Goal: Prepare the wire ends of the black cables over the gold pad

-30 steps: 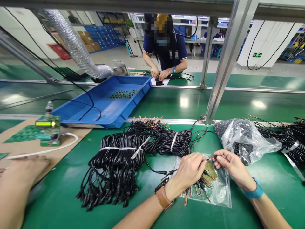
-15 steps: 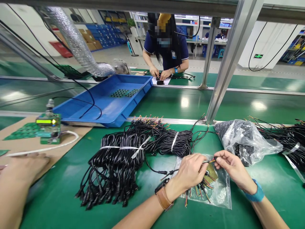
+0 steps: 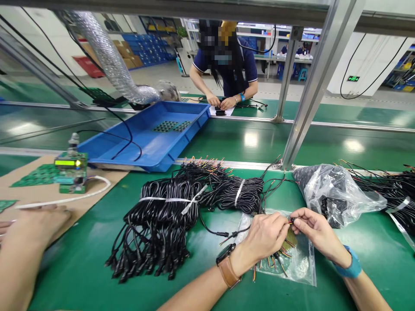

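My left hand [image 3: 267,233], with a watch on its wrist, pinches the thin coloured wires of a black cable, mostly covered by the fingers. My right hand [image 3: 314,226], with a blue wristband, is closed on a small black connector [image 3: 292,220] at the wires' end. The fingertips of both hands almost meet. Beneath them lies a flat clear plastic bag [image 3: 304,268], with several short wires [image 3: 286,253] with bare coloured ends over it. Left of my left hand a black cable plug [image 3: 222,234] rests on the green table.
Tied bundles of black cable [image 3: 175,201] lie left of my hands. A clear bag of black parts [image 3: 333,194] stands right. Further off are a blue tray [image 3: 155,157], a lit circuit board [image 3: 71,175] and a metal post [image 3: 306,90]. Another person's hand [image 3: 42,224] is at left; a co-worker [image 3: 227,73] sits opposite.
My left hand has moved right, towards my right hand, and less wire shows between them. The whole view has shifted slightly. The other person's hand at left stays by the white cable.
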`<control>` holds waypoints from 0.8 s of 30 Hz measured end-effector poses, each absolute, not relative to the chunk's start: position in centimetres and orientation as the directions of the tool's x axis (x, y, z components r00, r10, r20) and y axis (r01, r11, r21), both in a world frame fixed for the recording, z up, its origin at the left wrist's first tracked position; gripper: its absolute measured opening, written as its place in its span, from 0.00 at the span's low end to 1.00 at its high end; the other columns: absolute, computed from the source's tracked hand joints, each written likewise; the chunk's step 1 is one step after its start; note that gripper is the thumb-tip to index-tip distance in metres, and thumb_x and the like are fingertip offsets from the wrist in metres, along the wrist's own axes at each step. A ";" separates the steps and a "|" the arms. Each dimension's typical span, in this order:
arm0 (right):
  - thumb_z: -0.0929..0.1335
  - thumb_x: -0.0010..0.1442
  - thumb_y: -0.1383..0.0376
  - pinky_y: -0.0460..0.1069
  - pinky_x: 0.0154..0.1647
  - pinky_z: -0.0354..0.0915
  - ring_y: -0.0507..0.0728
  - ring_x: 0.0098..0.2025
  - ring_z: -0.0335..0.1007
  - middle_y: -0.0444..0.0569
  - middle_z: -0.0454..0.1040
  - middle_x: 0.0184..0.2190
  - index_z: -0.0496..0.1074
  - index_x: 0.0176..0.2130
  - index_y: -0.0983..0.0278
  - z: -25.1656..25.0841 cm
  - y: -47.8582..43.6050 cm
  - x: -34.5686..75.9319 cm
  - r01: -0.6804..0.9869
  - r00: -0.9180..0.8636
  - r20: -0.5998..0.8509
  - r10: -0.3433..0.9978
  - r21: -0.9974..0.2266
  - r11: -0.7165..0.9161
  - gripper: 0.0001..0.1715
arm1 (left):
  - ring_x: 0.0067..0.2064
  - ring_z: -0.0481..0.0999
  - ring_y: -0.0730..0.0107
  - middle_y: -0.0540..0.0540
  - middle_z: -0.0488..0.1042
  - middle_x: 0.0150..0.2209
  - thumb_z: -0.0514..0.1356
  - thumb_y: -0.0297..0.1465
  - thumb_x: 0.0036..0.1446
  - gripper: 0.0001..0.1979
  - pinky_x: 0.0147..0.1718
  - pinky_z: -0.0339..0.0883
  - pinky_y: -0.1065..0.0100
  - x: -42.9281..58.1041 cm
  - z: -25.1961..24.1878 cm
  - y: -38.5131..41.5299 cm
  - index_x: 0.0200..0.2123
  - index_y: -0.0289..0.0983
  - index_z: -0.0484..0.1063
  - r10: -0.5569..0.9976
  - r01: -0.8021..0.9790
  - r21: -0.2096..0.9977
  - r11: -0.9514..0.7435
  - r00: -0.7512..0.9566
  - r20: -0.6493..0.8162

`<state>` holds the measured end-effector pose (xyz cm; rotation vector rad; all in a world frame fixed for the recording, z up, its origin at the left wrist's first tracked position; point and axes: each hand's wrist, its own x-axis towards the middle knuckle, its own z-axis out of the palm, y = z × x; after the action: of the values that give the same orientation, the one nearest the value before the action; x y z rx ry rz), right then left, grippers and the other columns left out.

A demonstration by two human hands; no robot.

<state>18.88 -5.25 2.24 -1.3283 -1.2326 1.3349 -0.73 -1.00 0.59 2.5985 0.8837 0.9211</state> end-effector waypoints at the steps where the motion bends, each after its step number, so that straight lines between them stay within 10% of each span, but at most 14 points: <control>1: 0.73 0.59 0.46 0.51 0.38 0.72 0.55 0.33 0.74 0.49 0.77 0.32 0.76 0.41 0.64 2.3 -5.3 18.9 0.063 -0.073 -0.142 0.987 -0.988 -0.138 0.25 | 0.28 0.76 0.69 0.49 0.76 0.30 0.54 0.30 0.68 0.09 0.28 0.64 0.67 -0.7 0.6 -1.0 0.35 0.38 0.71 0.620 0.461 0.415 -0.784 0.612 0.490; 24: 0.73 0.63 0.51 0.49 0.38 0.69 0.54 0.34 0.72 0.46 0.76 0.31 0.75 0.42 0.64 2.7 -5.5 19.5 0.005 -0.191 -0.104 0.976 -0.994 -0.105 0.19 | 0.27 0.73 0.70 0.48 0.75 0.28 0.51 0.28 0.68 0.12 0.28 0.59 0.68 -1.2 0.9 -0.6 0.32 0.37 0.70 0.568 0.349 0.466 -0.813 0.652 0.503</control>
<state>19.53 -5.46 2.71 -1.1859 -1.2949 1.4325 -1.18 -0.65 0.90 2.5436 0.7298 0.9368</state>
